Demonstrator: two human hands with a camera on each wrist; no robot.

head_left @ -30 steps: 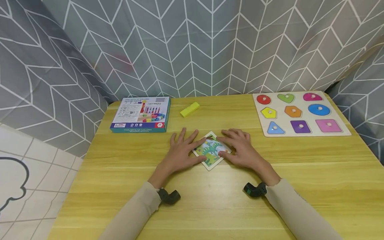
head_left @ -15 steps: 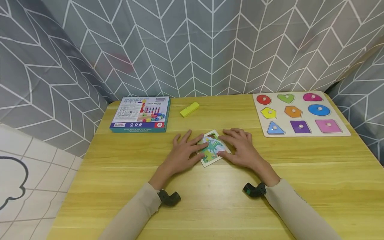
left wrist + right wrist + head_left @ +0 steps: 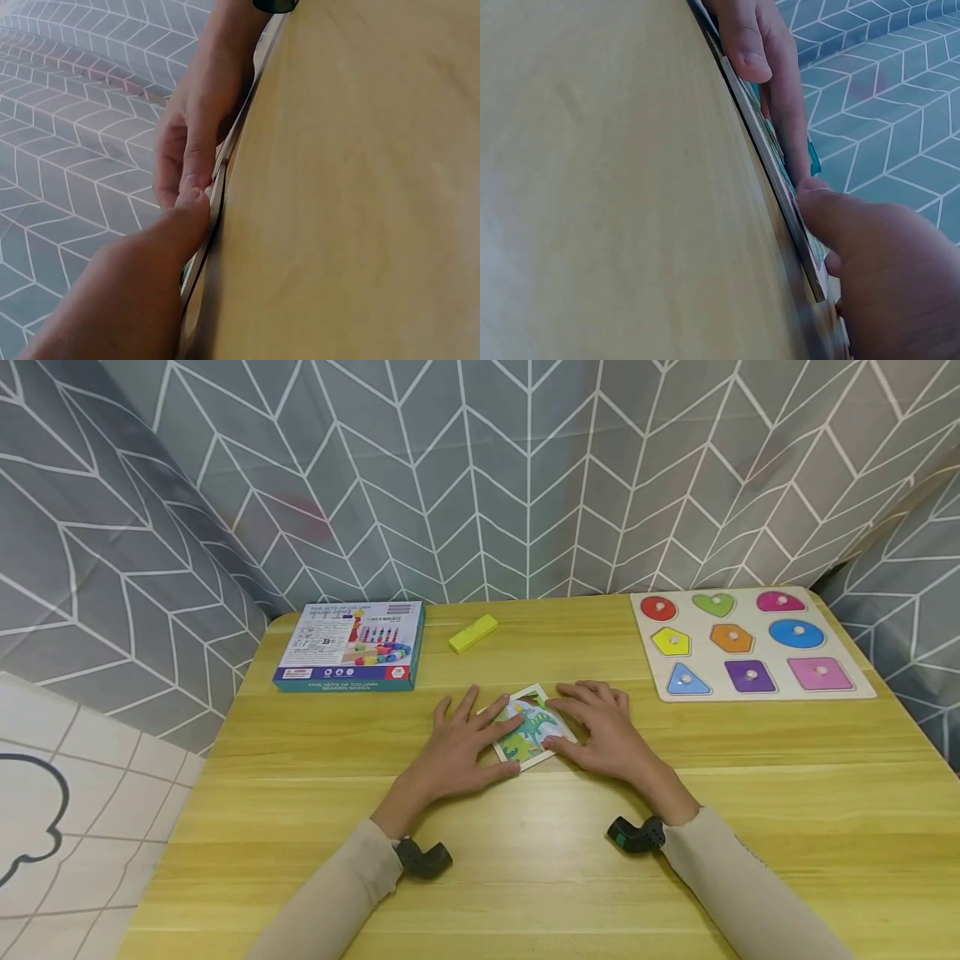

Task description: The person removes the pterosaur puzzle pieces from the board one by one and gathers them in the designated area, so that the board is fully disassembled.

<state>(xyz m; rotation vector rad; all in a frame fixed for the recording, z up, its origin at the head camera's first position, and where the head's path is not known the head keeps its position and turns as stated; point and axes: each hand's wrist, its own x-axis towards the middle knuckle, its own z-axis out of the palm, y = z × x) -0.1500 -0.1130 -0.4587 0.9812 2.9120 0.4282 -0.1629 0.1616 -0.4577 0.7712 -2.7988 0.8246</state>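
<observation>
Near the middle of the frame, a small square picture board (image 3: 534,731) lies at a slant on the counter (image 3: 487,893), its smooth face printed with a teal dinosaur inside a pale border. From the wrists, its edge looks thin, straight and rigid. The left hand (image 3: 453,745) is spread, gripping nothing, with a fingertip on the print and the thumb at the lower edge. The right hand (image 3: 606,735) is unclenched too, its fingers loosely bent, thumb and forefinger touching the board's right part. Beige cloth sleeves (image 3: 337,885) cover both forearms.

The counter has a slightly glossy, yellowish wood grain. At upper left sits a flat rectangular box (image 3: 350,647) with teal sides; right of it, a bright yellow oblong block (image 3: 473,633). At upper right, a pale board (image 3: 701,647) carries 9 coloured knobbed shapes. Behind hangs a folded grey curtain (image 3: 480,485) with white zigzag lines.
</observation>
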